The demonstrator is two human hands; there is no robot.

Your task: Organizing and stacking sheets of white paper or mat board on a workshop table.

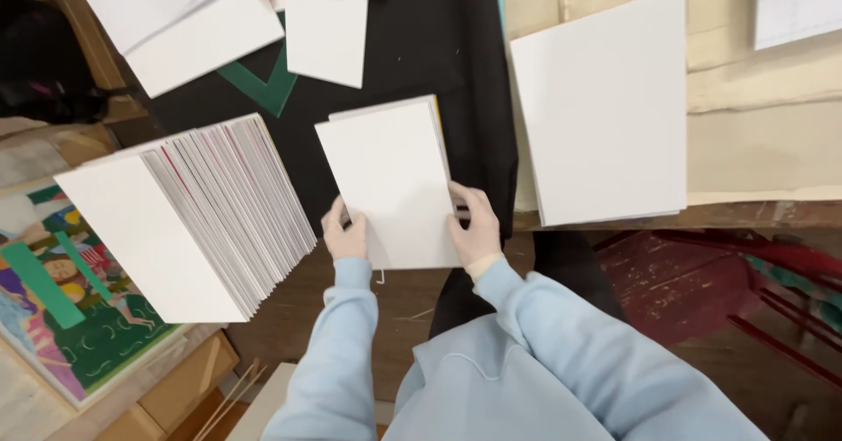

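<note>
Both hands, left hand & right hand, grip a small white card stack. Fanned pile left looks unhandled; single board lies right.

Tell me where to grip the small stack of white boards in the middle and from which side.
Grip the small stack of white boards on its two long edges near the bottom corners, coming from the near end, as the left hand and right hand do. It is flat, thin and tall, so pinching opposite edges low down should keep the sheets squared together.
</note>
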